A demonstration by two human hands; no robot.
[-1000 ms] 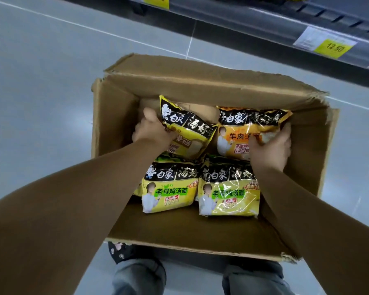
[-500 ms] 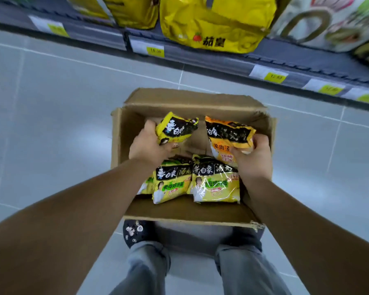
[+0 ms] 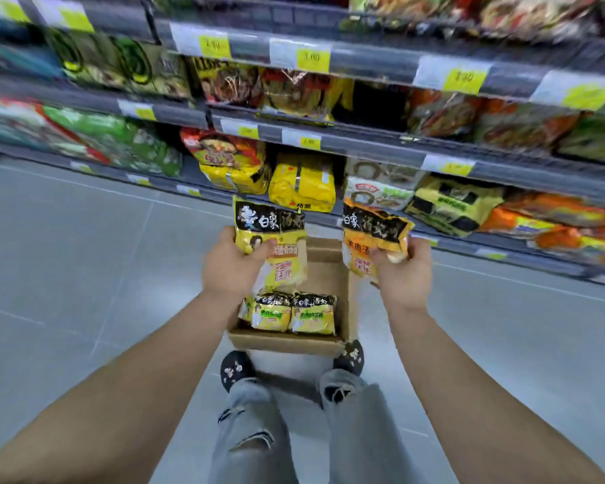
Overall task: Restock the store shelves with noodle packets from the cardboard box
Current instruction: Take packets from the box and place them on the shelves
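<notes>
Now lifted above box (image 3: 283,342), yellow packet (image 3: 269,227), orange packet (image 3: 374,230), black-banded tops

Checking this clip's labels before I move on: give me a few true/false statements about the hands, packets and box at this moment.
1. The left hand holds a yellow packet. True.
2. More packets lie in the cardboard box. True.
3. The cardboard box sits on a shelf. False: it stands on the floor.
4. One hand is empty. False: the right hand grips an orange packet.
</notes>
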